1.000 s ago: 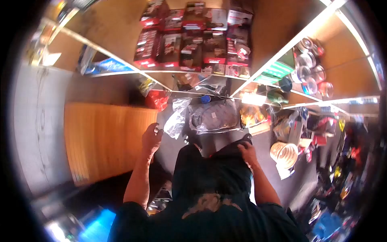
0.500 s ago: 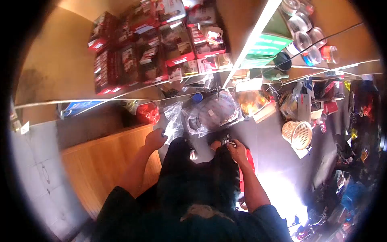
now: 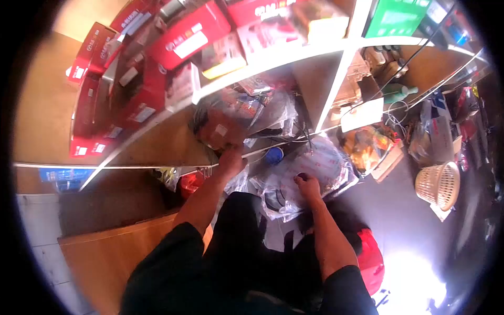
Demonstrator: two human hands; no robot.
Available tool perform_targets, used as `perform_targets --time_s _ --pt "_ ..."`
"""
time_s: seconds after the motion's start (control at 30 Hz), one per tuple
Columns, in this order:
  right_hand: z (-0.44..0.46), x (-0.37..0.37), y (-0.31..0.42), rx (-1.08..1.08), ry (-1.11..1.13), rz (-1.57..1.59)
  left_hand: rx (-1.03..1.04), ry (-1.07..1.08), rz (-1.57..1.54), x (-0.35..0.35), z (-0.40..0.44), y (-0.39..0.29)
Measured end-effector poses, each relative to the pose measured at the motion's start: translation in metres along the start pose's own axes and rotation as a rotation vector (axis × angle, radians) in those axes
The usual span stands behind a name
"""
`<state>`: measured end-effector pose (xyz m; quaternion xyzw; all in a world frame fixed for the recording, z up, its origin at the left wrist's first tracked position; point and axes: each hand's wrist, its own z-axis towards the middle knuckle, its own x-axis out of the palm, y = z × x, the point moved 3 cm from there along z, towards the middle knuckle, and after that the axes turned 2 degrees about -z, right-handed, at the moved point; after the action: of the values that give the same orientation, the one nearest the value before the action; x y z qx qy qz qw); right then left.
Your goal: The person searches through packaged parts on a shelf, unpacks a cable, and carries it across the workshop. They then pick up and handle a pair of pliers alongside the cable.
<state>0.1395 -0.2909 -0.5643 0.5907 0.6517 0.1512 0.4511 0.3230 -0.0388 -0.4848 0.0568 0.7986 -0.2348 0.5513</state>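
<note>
Lying on the floor (image 3: 367,202) beneath the shelving: a large clear plastic bag (image 3: 336,163), crinkled and glossy, loose around something dark and rounded, with a curved black edge showing through on the left side. Marked across the film with small pinkish-red print, too blurred to read. Right over the bag, the right hand (image 3: 308,188), with fingers curled toward the thumb; cannot tell whether pinching the film or anything else. At the front edge of a lower shelf (image 3: 163,149), the left hand (image 3: 231,163), close against the near end of a reddish-brown packet (image 3: 224,137); fingers partly hidden, so cannot tell whether spread or pressed together. On the packet, shiny like film, a small pale label (image 3: 220,127), too small to read. Stacked on the upper shelf (image 3: 283,60), red boxes (image 3: 191,34) with white stickers and white lettering, not legible. Farther right, a green box (image 3: 396,18) with paler print, likewise unreadable. Just beside the bag, a round blue lid (image 3: 274,155); well apart to the right, a beige basket (image 3: 438,186).
</note>
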Motion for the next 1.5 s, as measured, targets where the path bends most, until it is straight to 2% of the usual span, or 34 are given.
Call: perform_targets --time_s 0.1,0.13,0.23,0.33,0.43,0.53,0.63,0.73,0.83,0.87,0.93,1.03,1.1,1.13,1.17,1.23,1.33,1.37,1.43,1.5 --pt "0.031 0.041 -0.002 -0.086 -0.022 0.004 0.191 -0.304 0.300 0.029 0.035 0.029" --pt "0.038 0.047 -0.003 -0.107 -0.036 -0.006 0.175 -0.288 0.260 0.034 0.041 0.032" --pt "0.083 0.069 -0.013 -0.141 -0.041 -0.018 0.167 -0.343 0.453 0.055 0.071 0.057" --pt "0.117 0.096 -0.015 -0.187 -0.106 0.036 0.148 -0.450 0.389 0.068 0.086 0.079" --pt "0.116 0.119 -0.027 -0.169 -0.106 0.006 0.199 -0.378 0.201 0.064 0.066 0.073" --pt "0.119 0.155 -0.016 -0.211 0.060 -0.078 0.194 -0.225 -0.051 0.056 0.065 0.087" --pt "0.130 0.190 0.008 -0.169 -0.048 0.037 0.269 -0.182 -0.225 0.054 0.050 0.082" --pt "0.156 0.226 0.030 -0.111 0.208 0.451 0.321 -0.122 -0.363 0.096 0.052 0.079" --pt "0.182 0.271 0.017 -0.076 0.259 0.927 0.181 -0.168 -0.427 0.062 0.048 0.068" --pt "0.185 0.279 0.015 -0.066 0.250 1.050 0.148 -0.172 -0.295 0.048 0.049 0.065" --pt "0.175 0.272 0.025 -0.040 0.194 1.092 0.079 -0.174 -0.033 0.028 0.054 0.067" --pt "0.142 0.239 0.039 -0.004 0.066 0.938 0.367 -0.359 0.196 0.034 0.067 0.066" --pt "0.139 0.230 0.026 -0.189 -0.076 0.712 0.431 -0.391 0.277 0.052 0.093 0.083" --pt "0.137 0.224 0.023 -0.205 -0.117 0.655 0.465 -0.406 0.317 0.054 0.100 0.081" --pt "0.135 0.218 0.020 -0.219 -0.159 0.596 0.427 -0.363 0.339 0.059 0.106 0.079" --pt "0.123 0.202 0.026 -0.106 -0.174 0.598 0.346 -0.275 0.387 0.058 0.108 0.064" --pt "0.123 0.195 0.021 -0.043 -0.139 0.580 0.392 -0.110 0.262 0.056 0.113 0.046" --pt "0.122 0.193 0.022 -0.034 -0.132 0.589 0.340 -0.018 0.207 0.055 0.120 0.046" --pt "0.103 0.176 0.035 -0.044 -0.144 0.643 0.235 0.167 0.091 0.061 0.132 0.044" --pt "0.113 0.174 0.027 -0.147 -0.265 0.556 0.316 0.195 0.130 0.063 0.137 0.040"
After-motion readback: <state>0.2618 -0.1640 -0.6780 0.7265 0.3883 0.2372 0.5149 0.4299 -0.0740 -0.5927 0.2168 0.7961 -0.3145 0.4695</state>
